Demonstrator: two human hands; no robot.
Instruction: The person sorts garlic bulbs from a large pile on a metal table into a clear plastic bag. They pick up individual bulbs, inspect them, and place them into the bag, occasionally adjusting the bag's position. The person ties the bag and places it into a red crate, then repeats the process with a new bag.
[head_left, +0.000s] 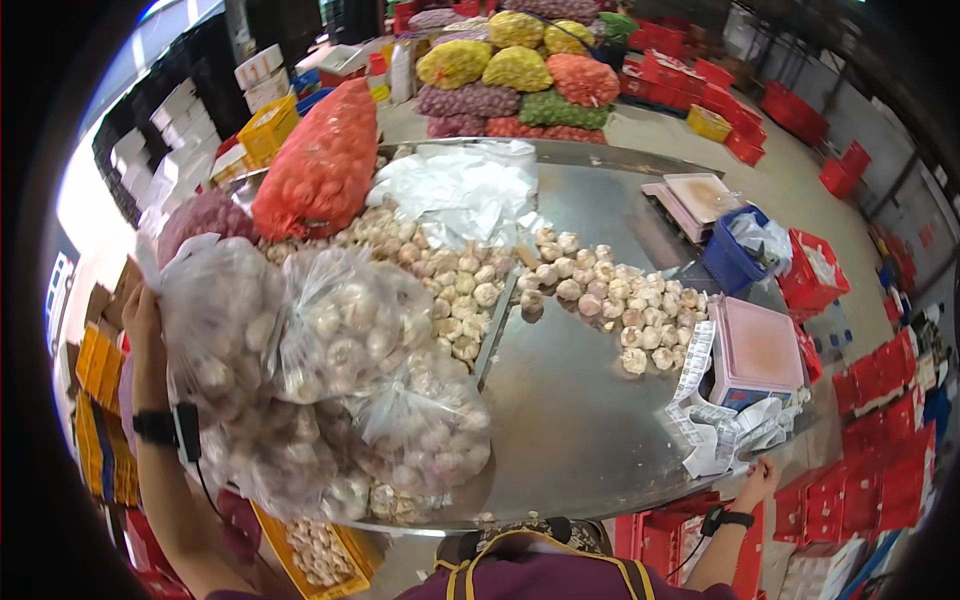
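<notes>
At the left, my left hand (141, 313) grips the gathered top of a clear plastic bag of garlic bulbs (221, 322). This bag rests against other filled bags: one garlic bag (345, 322) stands beside it, and a knotted one (427, 424) lies nearer the table's front edge. My right hand (761, 477) is low at the table's right corner, its fingers curled. Close to its fingertips lies a strip of printed labels (705, 420); whether they touch it cannot be made out. Loose garlic bulbs (600, 289) spread across the metal table (570, 435).
A pink-topped scale (757, 345) stands at the right, with a blue basket (739, 251) and another scale (694, 202) behind. White plastic bags (457, 187) and a red mesh sack (322, 161) lie at the back. A metal divider (496, 322) crosses the table. Below is a yellow crate (322, 555).
</notes>
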